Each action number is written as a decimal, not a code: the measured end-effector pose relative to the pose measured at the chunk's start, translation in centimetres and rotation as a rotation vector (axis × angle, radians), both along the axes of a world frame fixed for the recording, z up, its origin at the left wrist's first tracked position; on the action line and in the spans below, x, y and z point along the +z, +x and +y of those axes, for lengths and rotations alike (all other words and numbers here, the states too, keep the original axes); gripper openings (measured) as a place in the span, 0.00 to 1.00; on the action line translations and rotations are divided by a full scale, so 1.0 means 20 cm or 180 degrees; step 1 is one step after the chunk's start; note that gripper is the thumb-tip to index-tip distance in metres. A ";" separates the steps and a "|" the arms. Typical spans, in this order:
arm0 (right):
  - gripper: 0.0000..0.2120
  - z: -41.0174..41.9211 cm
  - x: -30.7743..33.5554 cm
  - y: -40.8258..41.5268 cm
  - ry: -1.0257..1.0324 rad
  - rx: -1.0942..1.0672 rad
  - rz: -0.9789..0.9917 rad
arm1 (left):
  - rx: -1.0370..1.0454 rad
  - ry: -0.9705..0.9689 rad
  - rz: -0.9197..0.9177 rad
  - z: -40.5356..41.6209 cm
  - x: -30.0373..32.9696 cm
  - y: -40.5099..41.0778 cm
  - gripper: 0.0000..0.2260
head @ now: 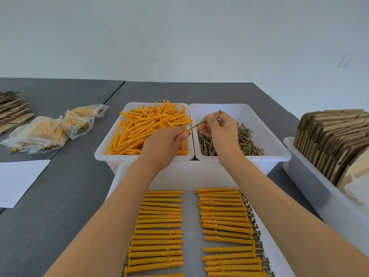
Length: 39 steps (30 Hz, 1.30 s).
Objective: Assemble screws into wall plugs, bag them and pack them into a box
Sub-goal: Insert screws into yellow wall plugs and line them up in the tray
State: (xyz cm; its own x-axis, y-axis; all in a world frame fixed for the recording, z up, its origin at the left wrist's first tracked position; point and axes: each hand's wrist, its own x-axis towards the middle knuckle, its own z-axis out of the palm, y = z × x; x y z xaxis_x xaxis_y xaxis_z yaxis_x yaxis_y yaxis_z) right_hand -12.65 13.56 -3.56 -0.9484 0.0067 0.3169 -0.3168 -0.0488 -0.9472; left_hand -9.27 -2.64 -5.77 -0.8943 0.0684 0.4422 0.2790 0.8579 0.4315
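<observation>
Pinching a screw (203, 121) in right-hand fingers (209, 118), left hand (165, 145) gripping an orange plug (186, 131)

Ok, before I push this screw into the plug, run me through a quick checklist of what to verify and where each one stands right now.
1. Screw held: ok, the right hand pinches it near the head end.
2. Plug held: ok, the left hand grips it, only its end showing.
3. Tip meets the plug's opening: ok, the point sits at the plug's end; whether it has entered, cannot tell.
4. Screw in line with the plug: cannot tell, the plug's body is hidden in the hand.
5. Room in the front tray for the finished piece: ok, bare floor shows above both rows.
6. Supply: ok, plug bin and screw bin both hold stock.
</observation>
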 end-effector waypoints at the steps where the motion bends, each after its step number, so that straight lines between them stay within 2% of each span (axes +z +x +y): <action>1: 0.08 0.00 0.00 0.00 -0.0008 0.0003 -0.0017 | -0.0026 0.0004 0.0003 0.00 0.00 0.00 0.15; 3: 0.09 0.00 0.00 0.00 0.0103 0.0097 -0.0059 | -0.0075 -0.0009 0.0040 0.00 -0.01 0.00 0.15; 7: 0.07 0.00 -0.01 0.00 0.0967 0.0518 0.0151 | -0.0180 0.0009 0.0165 0.00 -0.01 0.00 0.13; 9: 0.08 0.00 -0.01 0.00 0.1034 0.0690 0.0299 | -0.0173 0.0015 0.0220 0.00 0.00 0.00 0.13; 11: 0.13 0.02 0.00 -0.01 0.0876 0.0552 0.0212 | -0.0058 0.0185 0.0387 0.00 0.02 0.00 0.14; 14: 0.18 0.10 0.01 -0.07 0.0276 -0.0129 -0.0382 | -0.0227 0.1121 0.0388 0.05 0.10 0.02 0.17; 16: 0.18 0.18 0.00 -0.12 -0.0180 -0.0468 -0.0746 | -0.0605 0.1595 -0.0213 0.11 0.17 0.04 0.18; 17: 0.18 0.21 0.00 -0.13 -0.0411 -0.0574 -0.0917 | -0.0876 0.1596 -0.0681 0.15 0.21 0.06 0.18; 18: 0.16 0.24 -0.01 -0.14 -0.0650 -0.0650 -0.1088 | -0.1172 0.1411 -0.1207 0.19 0.23 0.09 0.17; 20: 0.13 0.27 0.00 -0.15 -0.1085 -0.0716 -0.1369 | -0.1646 0.0662 -0.2168 0.27 0.26 0.15 0.12; 22: 0.11 0.27 0.00 -0.16 -0.1227 -0.0714 -0.1473 | -0.1862 0.0182 -0.2850 0.36 0.24 0.22 0.08; 23: 0.11 0.27 0.00 -0.16 -0.1211 -0.0697 -0.1487 | -0.1871 0.0022 -0.3002 0.41 0.22 0.25 0.06; 24: 0.11 0.27 -0.01 -0.16 -0.1173 -0.0673 -0.1494 | -0.1848 -0.0193 -0.2969 0.46 0.19 0.27 0.05; 27: 0.11 0.27 -0.01 -0.17 -0.1041 -0.0630 -0.1488 | -0.1721 -0.0960 -0.2279 0.57 0.12 0.31 0.05; 32: 0.11 0.27 -0.01 -0.18 -0.1013 -0.0619 -0.1516 | -0.1617 -0.1748 -0.1694 0.67 0.08 0.40 0.08; 36: 0.11 0.26 -0.01 -0.18 -0.0937 -0.0599 -0.1514 | -0.1552 -0.2318 -0.1442 0.75 0.03 0.44 0.11; 39: 0.11 0.26 -0.01 -0.18 -0.0874 -0.0589 -0.1492 | -0.1505 -0.2501 -0.1408 0.77 0.01 0.43 0.13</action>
State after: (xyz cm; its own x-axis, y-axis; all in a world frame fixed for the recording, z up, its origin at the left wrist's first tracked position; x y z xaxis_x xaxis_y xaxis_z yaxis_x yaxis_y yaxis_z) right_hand -16.31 18.71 -3.79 -0.9624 0.2087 -0.1740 0.1073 -0.2965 -0.9490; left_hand -0.71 12.71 -5.49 -0.7729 0.5859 -0.2438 0.6150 0.7863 -0.0599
